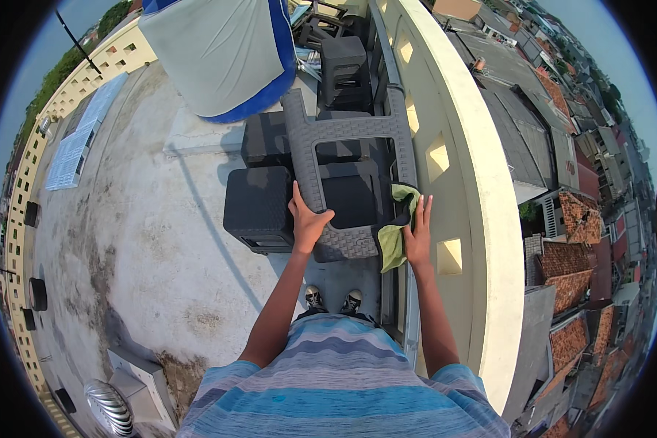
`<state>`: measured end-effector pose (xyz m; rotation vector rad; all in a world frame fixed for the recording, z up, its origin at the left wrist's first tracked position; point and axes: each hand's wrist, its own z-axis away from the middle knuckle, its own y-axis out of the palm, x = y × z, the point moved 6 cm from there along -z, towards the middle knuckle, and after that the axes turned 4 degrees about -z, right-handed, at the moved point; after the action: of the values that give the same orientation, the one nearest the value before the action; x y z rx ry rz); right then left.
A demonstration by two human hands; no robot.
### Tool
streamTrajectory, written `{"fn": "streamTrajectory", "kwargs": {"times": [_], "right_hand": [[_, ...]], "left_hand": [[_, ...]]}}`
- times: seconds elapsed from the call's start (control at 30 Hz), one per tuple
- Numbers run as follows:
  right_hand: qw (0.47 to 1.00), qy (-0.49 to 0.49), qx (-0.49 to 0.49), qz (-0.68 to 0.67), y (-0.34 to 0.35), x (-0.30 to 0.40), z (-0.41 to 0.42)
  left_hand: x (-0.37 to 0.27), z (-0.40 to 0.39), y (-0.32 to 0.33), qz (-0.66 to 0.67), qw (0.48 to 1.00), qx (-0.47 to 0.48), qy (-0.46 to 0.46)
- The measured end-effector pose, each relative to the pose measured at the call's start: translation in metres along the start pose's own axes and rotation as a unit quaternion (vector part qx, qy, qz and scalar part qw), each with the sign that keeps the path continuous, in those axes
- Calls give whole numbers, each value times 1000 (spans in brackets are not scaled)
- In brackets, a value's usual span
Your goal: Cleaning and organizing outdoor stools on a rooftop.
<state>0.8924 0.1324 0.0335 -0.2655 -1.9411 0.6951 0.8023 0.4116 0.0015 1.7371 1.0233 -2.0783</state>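
Note:
A grey plastic stool with a woven pattern lies on its side before me, its legs pointing away and a large rectangular opening facing up. My left hand grips its left side near the seat end, thumb at the opening's edge. On the stool's right side, my right hand presses a green cloth with dark edging; its fingers point forward along the side. Part of the cloth is hidden behind that hand. A dark stool stands just left of the held one, and another stands behind it.
A cream parapet wall with square holes runs close along my right, rooftops beyond it. Metal rails lie at its inner side. Ahead are a cloth-draped round object and another stool. A turbine vent stands at lower left.

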Motion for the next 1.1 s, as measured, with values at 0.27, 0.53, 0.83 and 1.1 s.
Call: {"fn": "streamTrajectory", "kwargs": {"times": [0.27, 0.53, 0.83, 1.1], "right_hand": [[988, 109, -78, 74, 11, -1, 71], [986, 146, -29, 69, 5, 23, 40], [981, 8, -94, 167, 8, -6, -93], [996, -31, -43, 70, 28, -53, -211]], "left_hand": [[-22, 9, 2, -139, 986, -11, 89], [-27, 2, 5, -111, 979, 82, 151], [-26, 10, -4, -117, 976, 88, 161], [-17, 23, -21, -83, 983, 76, 145]]}}
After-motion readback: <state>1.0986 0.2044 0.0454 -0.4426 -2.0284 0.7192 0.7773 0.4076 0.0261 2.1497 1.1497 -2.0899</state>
